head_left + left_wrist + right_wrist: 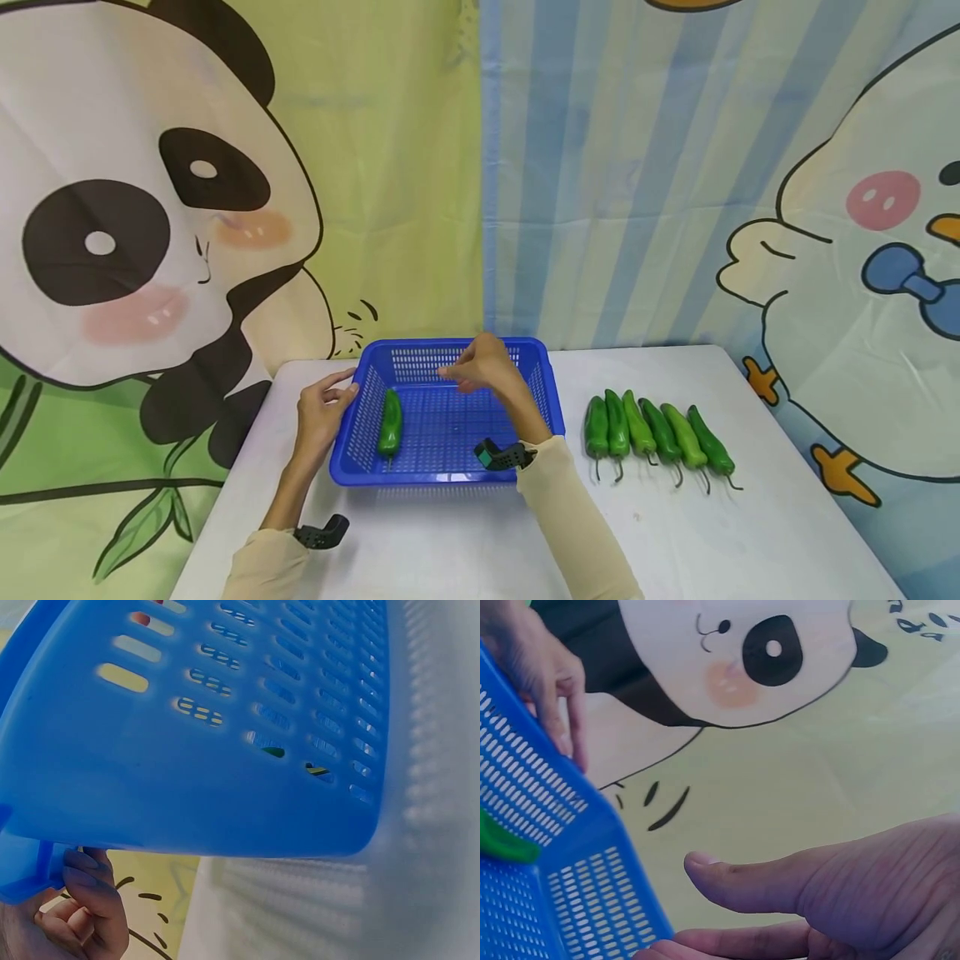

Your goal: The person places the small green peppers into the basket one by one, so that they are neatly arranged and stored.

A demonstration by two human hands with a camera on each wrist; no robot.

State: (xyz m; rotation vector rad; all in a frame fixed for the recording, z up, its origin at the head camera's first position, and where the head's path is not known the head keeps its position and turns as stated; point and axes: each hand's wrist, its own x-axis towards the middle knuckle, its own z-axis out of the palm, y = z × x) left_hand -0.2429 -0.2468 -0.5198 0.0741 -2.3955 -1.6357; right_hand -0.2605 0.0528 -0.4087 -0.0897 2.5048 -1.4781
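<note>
A blue perforated plastic basket (397, 479) sits on the table, with one long green pepper (390, 423) lying upright-lengthwise near its left wall. My left hand (318, 417) holds the basket's left rim near the far corner; the left wrist view shows its curled fingers (96, 900) against the rim's edge. Above the far part of the basket hovers my right hand (487, 365). From the right wrist view, its thumb (757, 883) stands apart from the fingers, and nothing lies between them.
Several green peppers (660, 437) lie in a row to the right of the basket, stems towards me. The white table (450, 558) ends at a printed curtain (405, 208) behind the basket. Each wrist wears a black camera band (321, 533).
</note>
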